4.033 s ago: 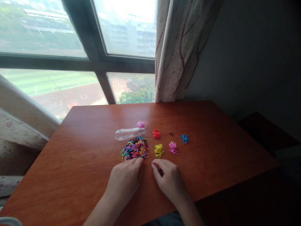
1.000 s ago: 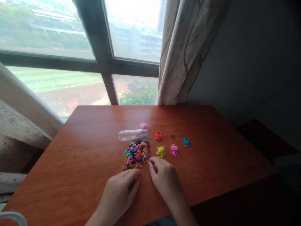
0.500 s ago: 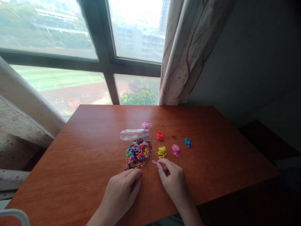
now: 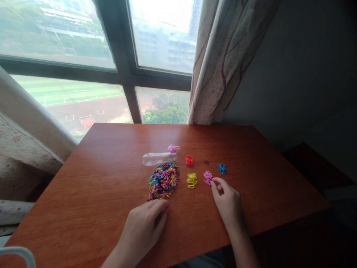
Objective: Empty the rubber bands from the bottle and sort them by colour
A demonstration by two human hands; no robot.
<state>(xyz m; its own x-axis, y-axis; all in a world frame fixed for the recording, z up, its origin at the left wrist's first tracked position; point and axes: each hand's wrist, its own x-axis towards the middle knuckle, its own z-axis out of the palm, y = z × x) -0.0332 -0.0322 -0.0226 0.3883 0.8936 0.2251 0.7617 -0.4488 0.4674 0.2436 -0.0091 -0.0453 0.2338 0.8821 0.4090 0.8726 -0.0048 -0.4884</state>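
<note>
A mixed heap of coloured rubber bands (image 4: 163, 181) lies in the middle of the wooden table (image 4: 97, 178). To its right sit small sorted piles: red (image 4: 189, 160), yellow (image 4: 192, 180), pink (image 4: 207, 177), blue (image 4: 222, 168) and a single dark band (image 4: 206, 162). My right hand (image 4: 227, 201) reaches to the pink pile, thumb and forefinger pinched at its edge; whether a band is still between them I cannot make out. My left hand (image 4: 145, 227) rests flat on the table just below the mixed heap, fingers loosely together, holding nothing.
A clear plastic bottle (image 4: 157, 159) lies on its side behind the heap, with its pink cap (image 4: 172, 148) beside it. A window and a curtain (image 4: 220, 63) stand behind the table. A white rim (image 4: 16, 255) shows at the bottom left corner.
My right hand picked a pink band from the edge of the mixed heap and carried it right to the pink pile. My left hand stayed below the heap.
</note>
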